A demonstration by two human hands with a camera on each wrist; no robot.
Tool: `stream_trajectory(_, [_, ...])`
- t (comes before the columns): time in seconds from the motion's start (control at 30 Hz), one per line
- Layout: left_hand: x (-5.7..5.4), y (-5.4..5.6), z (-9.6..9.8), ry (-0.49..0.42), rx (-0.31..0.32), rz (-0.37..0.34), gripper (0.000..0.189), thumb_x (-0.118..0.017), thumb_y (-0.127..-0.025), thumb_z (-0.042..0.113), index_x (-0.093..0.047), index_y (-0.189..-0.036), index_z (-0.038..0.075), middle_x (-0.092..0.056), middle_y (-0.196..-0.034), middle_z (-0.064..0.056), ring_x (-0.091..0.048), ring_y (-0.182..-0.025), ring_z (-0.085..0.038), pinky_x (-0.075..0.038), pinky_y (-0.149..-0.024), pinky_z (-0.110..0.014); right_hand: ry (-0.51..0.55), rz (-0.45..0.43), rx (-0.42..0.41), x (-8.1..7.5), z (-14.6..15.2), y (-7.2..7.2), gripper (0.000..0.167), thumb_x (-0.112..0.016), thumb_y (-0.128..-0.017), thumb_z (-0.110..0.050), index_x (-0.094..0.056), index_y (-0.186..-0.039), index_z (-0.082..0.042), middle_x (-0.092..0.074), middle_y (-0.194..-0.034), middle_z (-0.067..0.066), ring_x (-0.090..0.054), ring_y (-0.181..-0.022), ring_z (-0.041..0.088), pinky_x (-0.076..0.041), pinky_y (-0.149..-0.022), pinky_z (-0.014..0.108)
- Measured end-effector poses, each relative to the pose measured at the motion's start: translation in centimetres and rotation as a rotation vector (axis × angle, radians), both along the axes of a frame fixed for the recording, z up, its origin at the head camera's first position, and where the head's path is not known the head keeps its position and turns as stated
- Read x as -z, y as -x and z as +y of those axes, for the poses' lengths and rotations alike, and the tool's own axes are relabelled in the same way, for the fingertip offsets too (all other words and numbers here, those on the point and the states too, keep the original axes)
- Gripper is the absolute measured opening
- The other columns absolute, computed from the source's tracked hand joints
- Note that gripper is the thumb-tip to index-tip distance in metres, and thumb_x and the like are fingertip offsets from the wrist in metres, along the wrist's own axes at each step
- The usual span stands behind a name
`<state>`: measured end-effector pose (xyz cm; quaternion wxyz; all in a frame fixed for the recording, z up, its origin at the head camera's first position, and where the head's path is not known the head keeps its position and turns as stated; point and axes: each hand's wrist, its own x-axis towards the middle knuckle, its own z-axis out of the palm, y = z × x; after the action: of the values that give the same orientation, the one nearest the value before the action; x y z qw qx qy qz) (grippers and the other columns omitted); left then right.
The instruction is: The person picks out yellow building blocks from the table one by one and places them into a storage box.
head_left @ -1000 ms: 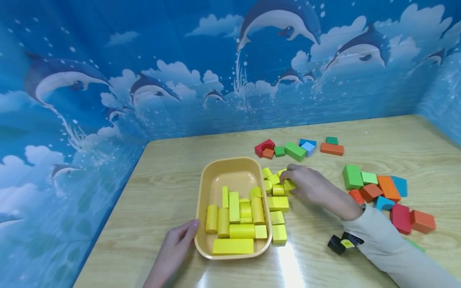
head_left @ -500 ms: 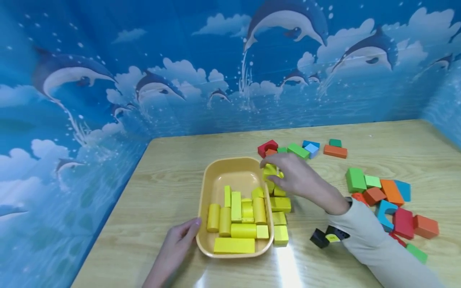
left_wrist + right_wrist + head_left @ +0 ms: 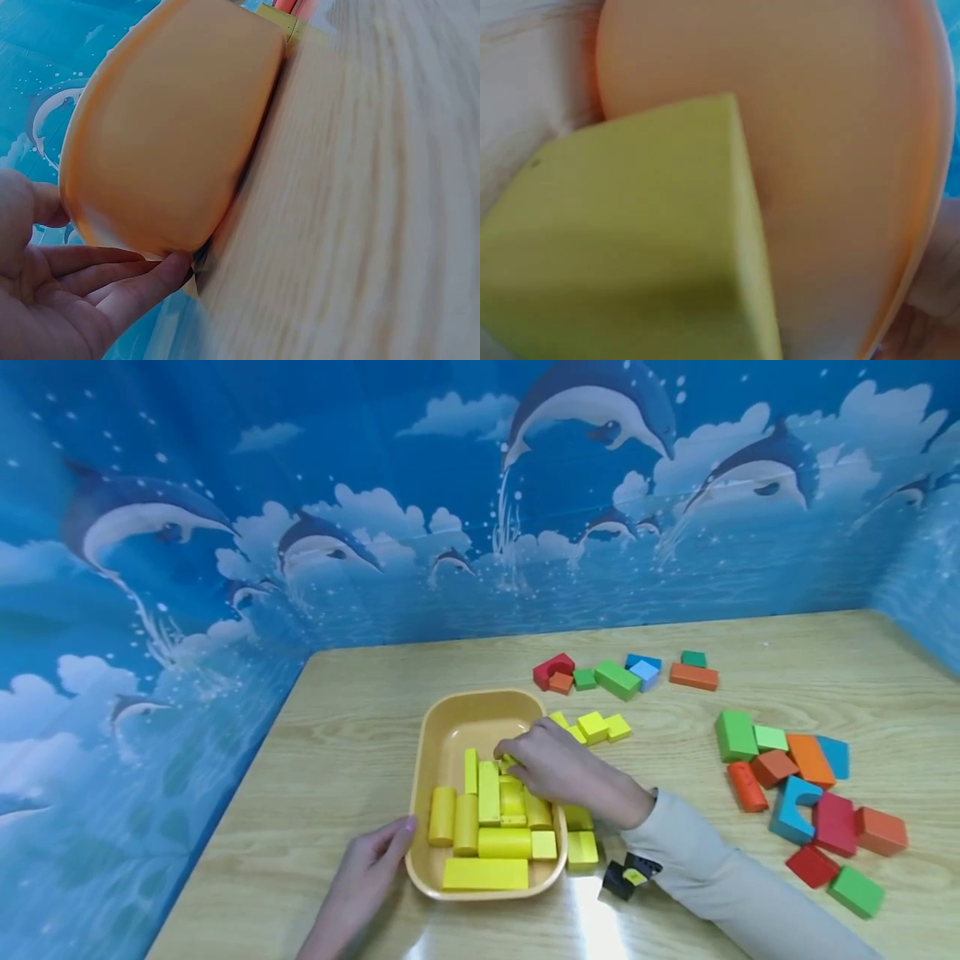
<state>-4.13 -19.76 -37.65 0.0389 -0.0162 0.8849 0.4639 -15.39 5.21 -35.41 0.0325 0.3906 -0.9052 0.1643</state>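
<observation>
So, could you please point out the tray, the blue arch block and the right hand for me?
Tray (image 3: 468, 732): head view, bare floor at its far end.
Blue arch block (image 3: 787, 812): head view, solid part beside its cutout.
Right hand (image 3: 557, 763): head view, back of the hand.

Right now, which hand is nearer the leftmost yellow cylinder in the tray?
Left. The left hand holds the tray by its left rim, just beside the leftmost yellow cylinder. The right hand is farther, over the tray's right side, with other yellow blocks between.
</observation>
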Motion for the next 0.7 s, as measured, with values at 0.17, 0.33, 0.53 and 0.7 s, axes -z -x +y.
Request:
stream_trajectory(0.17, [0.0,-0.1,0.0,0.004,0.000,-0.003,0.044,-0.049,-0.102,0.033,-0.060,-0.125,-0.002,-0.058,-0.129,-0.021,-0.053,-0.123,-0.037,-0.042,-0.104,-0.051,-0.021,-0.028,-0.021,-0.3,0.1,0.0,0.025,-0.065,-0.090,-0.005,-0.068,-0.115,-0.006,-0.073,-0.090,0.003,-0.056,-0.064,0.008,-0.052,-0.084,0.038])
stream_trajectory(0.33, [0.1,-0.2,0.0,0.000,0.000,0.005,0.043,-0.049,-0.102,0.031,-0.060,-0.125,-0.003,-0.059,-0.129,-0.021,-0.053,-0.123,-0.037,-0.042,-0.104,-0.051,0.133,-0.010,-0.005,-1.1,1.8,0.6,0.030,-0.064,-0.087,0.005,-0.066,-0.116,-0.002,-0.070,-0.105,0.011,-0.065,-0.088,0.021,-0.057,-0.079,0.036])
stream_trajectory(0.53, [0.0,-0.1,0.0,0.001,0.007,0.024,0.042,-0.049,-0.102,0.031,-0.061,-0.124,-0.003,-0.059,-0.128,-0.021,-0.054,-0.122,-0.037,-0.043,-0.103,-0.051,0.141,-0.030,0.166,-1.5,6.8,2.0,0.045,-0.059,-0.080,0.019,-0.062,-0.121,-0.001,-0.066,-0.115,0.015,-0.062,-0.104,0.032,-0.058,-0.082,0.045])
stream_trajectory(0.7, [0.0,-0.1,-0.1,0.009,0.006,0.013,0.042,-0.049,-0.102,0.031,-0.060,-0.124,-0.003,-0.059,-0.128,-0.021,-0.053,-0.123,-0.036,-0.042,-0.104,-0.051,0.073,-0.074,0.172,0.3,9.3,2.0,0.046,-0.059,-0.078,0.020,-0.062,-0.121,0.002,-0.064,-0.118,0.018,-0.060,-0.109,0.035,-0.056,-0.087,0.047])
